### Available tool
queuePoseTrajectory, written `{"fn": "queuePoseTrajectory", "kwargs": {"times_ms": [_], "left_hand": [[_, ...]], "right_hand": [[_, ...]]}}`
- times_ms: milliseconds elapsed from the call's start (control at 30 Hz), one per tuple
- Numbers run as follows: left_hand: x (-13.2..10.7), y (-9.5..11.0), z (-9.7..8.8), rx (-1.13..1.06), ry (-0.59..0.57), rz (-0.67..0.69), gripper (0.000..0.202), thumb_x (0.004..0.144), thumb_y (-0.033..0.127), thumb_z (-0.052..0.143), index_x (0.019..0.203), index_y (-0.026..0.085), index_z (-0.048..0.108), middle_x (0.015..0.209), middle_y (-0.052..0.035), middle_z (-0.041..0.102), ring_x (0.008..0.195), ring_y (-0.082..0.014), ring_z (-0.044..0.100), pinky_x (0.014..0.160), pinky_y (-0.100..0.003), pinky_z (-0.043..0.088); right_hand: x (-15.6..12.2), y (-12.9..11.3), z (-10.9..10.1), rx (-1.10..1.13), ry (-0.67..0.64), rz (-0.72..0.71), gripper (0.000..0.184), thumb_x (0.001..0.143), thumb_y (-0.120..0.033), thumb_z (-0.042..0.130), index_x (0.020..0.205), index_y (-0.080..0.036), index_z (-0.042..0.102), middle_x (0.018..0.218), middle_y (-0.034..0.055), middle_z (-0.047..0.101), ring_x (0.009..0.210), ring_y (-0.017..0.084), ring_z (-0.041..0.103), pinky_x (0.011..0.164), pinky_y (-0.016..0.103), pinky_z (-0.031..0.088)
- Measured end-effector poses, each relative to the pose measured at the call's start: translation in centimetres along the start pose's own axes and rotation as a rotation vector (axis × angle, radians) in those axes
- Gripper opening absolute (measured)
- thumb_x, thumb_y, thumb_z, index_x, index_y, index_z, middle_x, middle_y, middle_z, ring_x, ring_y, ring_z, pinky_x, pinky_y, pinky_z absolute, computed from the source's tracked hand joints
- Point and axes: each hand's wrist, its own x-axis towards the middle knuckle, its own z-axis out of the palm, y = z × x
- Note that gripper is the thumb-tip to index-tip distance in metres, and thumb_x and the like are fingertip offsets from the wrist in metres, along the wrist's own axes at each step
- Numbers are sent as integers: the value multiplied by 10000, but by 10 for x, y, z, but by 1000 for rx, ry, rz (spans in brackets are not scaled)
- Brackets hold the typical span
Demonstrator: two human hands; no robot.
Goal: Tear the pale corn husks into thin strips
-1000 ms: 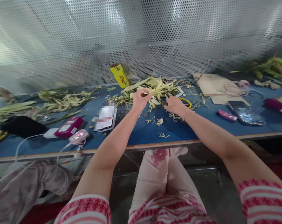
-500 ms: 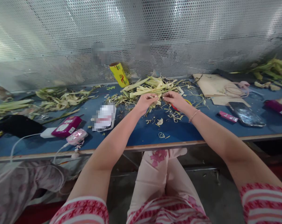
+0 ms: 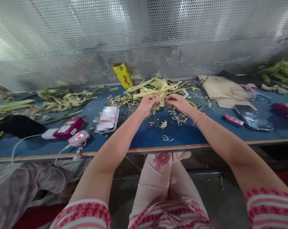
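My left hand [image 3: 149,104] and my right hand [image 3: 177,102] are close together over the blue table, fingers bent and closed in a pinch. A pale yellow-green husk strip [image 3: 162,101] shows between the fingertips; its exact shape is too small to tell. Directly behind the hands lies a heap of pale husks [image 3: 155,90], with long leaf-like pieces on top and shredded green bits at its left. Small curled scraps [image 3: 164,124] are scattered in front. Partly hidden by my right hand and wrist is a yellow and red ring-handled object [image 3: 192,104], perhaps scissors.
A yellow tube [image 3: 123,75] leans by the perforated metal wall. To the left are more husks [image 3: 65,99], a white pack [image 3: 108,118], a purple power bank [image 3: 69,127] and cables. At right lie brown paper [image 3: 214,87], a phone [image 3: 253,117] and a pink box [image 3: 233,120].
Both hands stay in nearly the same place, the fingers shifting only slightly around the husk strip. The camera view has moved a little.
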Motion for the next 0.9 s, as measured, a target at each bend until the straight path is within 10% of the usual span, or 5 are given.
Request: {"fn": "queuePoseTrajectory", "kwargs": {"times_ms": [333, 500, 733, 900], "left_hand": [[7, 3, -9, -9, 17, -12, 172, 699, 109, 787, 681, 137, 618, 607, 25, 636, 550, -60, 592, 645, -221, 560], [4, -1, -6, 68, -72, 4, 172, 719, 121, 777, 641, 137, 624, 599, 13, 632, 566, -70, 597, 641, -228, 547], [-2, -1, -2, 173, -187, 36, 200, 704, 164, 803, 625, 139, 621, 553, 29, 593, 528, -59, 551, 595, -223, 497], [-5, 1, -1, 207, -185, 46, 185, 701, 142, 793, 645, 136, 616, 560, 33, 602, 517, -55, 553, 598, -223, 492]], "right_hand": [[-4, 10, -13, -733, 103, 93, 179, 789, -152, 584, 934, -136, 686, 994, 174, 629, 1028, 339, 597, 908, 512, 480], [-4, 9, -10, -749, 292, -250, 454, 795, -160, 622, 1248, -171, 655, 1320, 187, 518, 1277, 380, 485, 1090, 600, 394], [1, 10, 3, -420, -10, -362, 205, 928, -215, 523, 1066, -189, 672, 1006, 95, 711, 963, 235, 645, 881, 409, 512], [-3, 4, 4, -317, 51, -299, 109, 904, -199, 551, 853, -192, 647, 764, 29, 685, 752, 186, 637, 750, 319, 477]]}}
